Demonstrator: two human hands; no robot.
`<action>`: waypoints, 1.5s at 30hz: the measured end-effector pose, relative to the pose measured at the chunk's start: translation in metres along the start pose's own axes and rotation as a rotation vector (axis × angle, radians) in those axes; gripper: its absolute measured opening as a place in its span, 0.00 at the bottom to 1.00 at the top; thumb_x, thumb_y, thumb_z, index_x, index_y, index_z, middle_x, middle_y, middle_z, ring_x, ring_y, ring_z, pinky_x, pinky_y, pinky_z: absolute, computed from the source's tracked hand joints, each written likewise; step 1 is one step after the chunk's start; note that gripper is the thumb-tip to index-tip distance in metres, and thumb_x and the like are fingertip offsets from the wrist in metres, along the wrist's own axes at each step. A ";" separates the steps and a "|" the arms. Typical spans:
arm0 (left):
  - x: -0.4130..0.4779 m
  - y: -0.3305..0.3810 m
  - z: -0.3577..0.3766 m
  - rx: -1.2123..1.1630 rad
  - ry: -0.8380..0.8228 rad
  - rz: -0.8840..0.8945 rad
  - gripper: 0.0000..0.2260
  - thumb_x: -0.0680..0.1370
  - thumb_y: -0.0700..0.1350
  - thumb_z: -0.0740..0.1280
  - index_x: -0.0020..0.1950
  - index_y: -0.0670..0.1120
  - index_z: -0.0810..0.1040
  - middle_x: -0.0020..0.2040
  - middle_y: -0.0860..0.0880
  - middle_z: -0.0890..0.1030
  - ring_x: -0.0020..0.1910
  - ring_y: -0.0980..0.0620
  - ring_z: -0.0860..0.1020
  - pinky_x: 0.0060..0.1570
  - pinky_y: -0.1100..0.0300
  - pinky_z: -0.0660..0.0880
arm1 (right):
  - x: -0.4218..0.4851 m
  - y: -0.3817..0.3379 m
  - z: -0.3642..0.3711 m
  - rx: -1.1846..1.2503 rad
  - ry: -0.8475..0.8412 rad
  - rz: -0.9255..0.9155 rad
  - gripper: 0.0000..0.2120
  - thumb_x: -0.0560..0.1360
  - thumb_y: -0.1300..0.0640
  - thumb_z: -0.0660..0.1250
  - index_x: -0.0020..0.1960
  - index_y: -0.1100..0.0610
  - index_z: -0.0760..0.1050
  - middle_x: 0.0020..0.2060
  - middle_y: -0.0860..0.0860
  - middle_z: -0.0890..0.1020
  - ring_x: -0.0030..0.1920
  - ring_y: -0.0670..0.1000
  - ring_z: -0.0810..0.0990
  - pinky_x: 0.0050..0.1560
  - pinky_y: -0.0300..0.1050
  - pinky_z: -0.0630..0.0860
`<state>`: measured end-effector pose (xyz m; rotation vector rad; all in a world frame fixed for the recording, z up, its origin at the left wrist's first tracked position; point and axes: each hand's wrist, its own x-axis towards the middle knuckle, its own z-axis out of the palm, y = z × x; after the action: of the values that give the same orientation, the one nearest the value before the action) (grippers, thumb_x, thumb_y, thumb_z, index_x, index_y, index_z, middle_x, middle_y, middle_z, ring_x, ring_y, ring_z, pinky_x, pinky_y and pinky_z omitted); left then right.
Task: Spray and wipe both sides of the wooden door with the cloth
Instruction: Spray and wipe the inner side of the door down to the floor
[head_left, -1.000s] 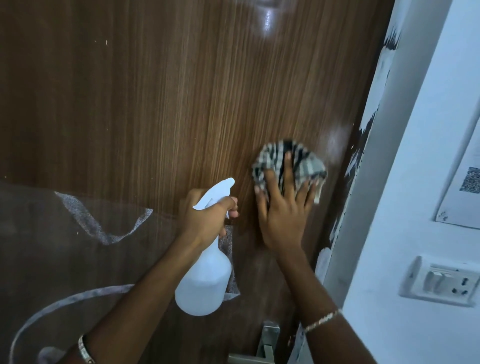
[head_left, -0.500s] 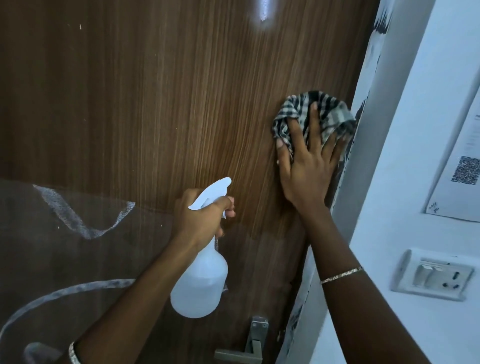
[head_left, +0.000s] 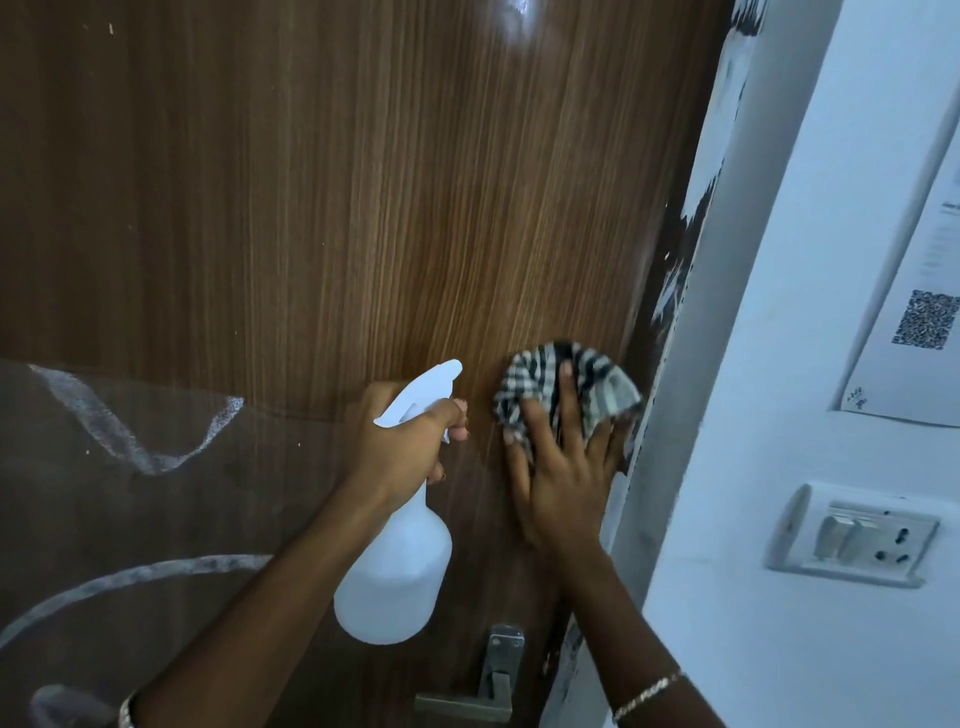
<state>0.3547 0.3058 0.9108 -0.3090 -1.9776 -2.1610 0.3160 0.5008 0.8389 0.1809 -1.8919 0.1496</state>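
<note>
Head view. Door: brown wood grain, fills most of the frame, with a glare spot near its top edge. White smeared marks on its lower left part, where the surface looks duller.

Left grip: fingers curled round the neck of a white spray bottle, forefinger at the trigger. The bottle hangs upright, nozzle toward the door, just left of the cloth.

Right grip: flat, fingers straight and spread, pressing the checked cloth against the door close to its right edge. The cloth is bunched under the fingertips. Bracelet on that wrist.

Metal handle at the door's bottom edge of view, below both grips.

Right of the door: white frame with chipped paint, a switch plate, and a paper with a QR code.
</note>
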 end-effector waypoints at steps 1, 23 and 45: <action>0.001 -0.002 0.001 -0.001 -0.012 -0.002 0.10 0.75 0.44 0.73 0.54 0.41 0.80 0.44 0.44 0.84 0.24 0.55 0.78 0.25 0.65 0.74 | 0.021 0.000 -0.006 0.010 0.007 -0.016 0.24 0.84 0.42 0.58 0.79 0.45 0.65 0.83 0.49 0.54 0.82 0.63 0.49 0.76 0.74 0.51; -0.021 -0.039 -0.008 0.044 0.045 -0.069 0.06 0.80 0.42 0.68 0.56 0.43 0.78 0.41 0.49 0.81 0.24 0.60 0.78 0.23 0.69 0.72 | -0.046 0.004 0.005 -0.063 -0.071 -0.087 0.24 0.85 0.41 0.54 0.78 0.46 0.66 0.83 0.48 0.52 0.83 0.62 0.47 0.75 0.76 0.50; -0.055 -0.091 -0.012 0.145 0.140 -0.138 0.06 0.76 0.48 0.74 0.47 0.49 0.79 0.37 0.48 0.82 0.31 0.51 0.79 0.33 0.59 0.77 | -0.107 0.007 0.013 -0.010 -0.166 0.115 0.25 0.85 0.40 0.49 0.79 0.47 0.62 0.84 0.47 0.48 0.83 0.60 0.49 0.80 0.66 0.45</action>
<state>0.3820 0.3017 0.8075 0.0009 -2.1156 -2.0398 0.3370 0.5104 0.7331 0.0794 -2.0688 0.2086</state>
